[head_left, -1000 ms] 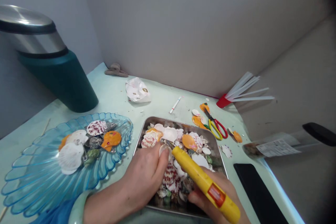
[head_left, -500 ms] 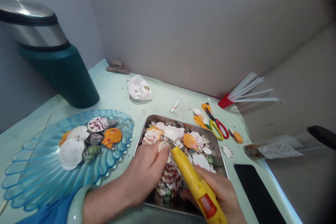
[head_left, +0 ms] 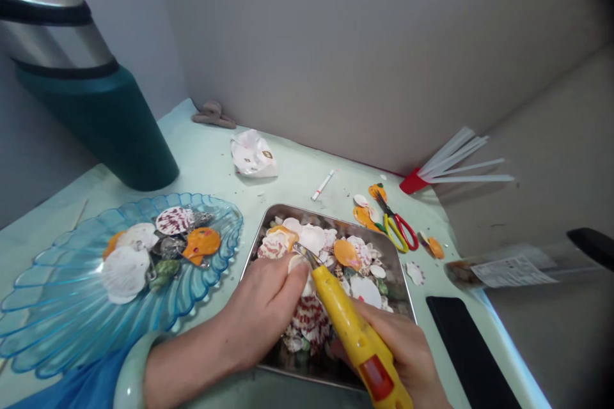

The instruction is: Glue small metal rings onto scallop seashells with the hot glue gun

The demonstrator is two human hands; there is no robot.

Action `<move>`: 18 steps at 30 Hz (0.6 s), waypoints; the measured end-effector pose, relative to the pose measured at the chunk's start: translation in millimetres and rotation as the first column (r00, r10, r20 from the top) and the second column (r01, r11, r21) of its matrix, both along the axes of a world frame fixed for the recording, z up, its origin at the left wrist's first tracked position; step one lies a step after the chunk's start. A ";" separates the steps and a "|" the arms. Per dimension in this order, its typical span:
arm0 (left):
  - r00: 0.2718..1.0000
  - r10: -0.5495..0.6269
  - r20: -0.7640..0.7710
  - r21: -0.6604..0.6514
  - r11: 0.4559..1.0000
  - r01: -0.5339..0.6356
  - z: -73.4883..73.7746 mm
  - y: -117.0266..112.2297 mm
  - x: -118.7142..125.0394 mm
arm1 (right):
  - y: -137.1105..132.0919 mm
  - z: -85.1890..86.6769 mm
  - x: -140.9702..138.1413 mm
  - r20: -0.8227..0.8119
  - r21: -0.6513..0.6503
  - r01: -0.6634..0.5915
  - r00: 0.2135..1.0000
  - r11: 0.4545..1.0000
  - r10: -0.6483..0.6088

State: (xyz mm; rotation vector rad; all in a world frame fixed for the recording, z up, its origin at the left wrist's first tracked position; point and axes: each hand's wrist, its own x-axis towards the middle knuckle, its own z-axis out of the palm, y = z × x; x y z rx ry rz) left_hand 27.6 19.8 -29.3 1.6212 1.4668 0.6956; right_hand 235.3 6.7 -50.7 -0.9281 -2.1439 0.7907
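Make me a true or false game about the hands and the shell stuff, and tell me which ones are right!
1. A white scallop shell lies in the clear blue dish. True.
2. The left hand is inside the clear blue dish. False: it pinches a pale shell over the metal tray.
3. The right hand holds a yellow-handled tool. True.
4. The scissors have one yellow handle and one red handle. True.
5. The translucent white sticks poke out of a green cup. False: they poke out of a red cup.
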 end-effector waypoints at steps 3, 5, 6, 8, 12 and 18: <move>1.000 -0.011 -0.022 -0.024 1.000 0.010 0.3 -0.5 0.7 | 0.0 1.1 0.8 0.018 -0.024 -0.003 1.000 1.000 0.004; 0.999 -0.007 -0.033 -0.028 1.000 0.006 0.7 -0.5 1.6 | 0.0 1.2 1.7 0.021 -0.029 -0.011 1.000 1.000 0.012; 0.999 -0.004 -0.037 -0.025 1.000 0.003 0.9 -0.4 2.0 | 0.0 1.2 2.1 0.018 -0.027 -0.012 1.000 1.000 0.012; 0.999 0.001 -0.034 -0.024 1.000 -0.002 1.3 0.1 2.2 | 0.2 1.2 2.2 0.011 -0.025 -0.006 1.000 1.000 0.007; 0.999 0.039 -0.003 -0.051 0.998 -0.039 3.8 1.6 0.7 | 0.0 3.1 0.1 -0.006 -0.036 0.012 1.000 0.999 -0.012; 0.993 0.094 0.068 -0.144 0.986 -0.083 7.0 2.2 -0.8 | -0.8 4.5 0.3 -0.007 -0.050 0.025 1.000 0.998 -0.026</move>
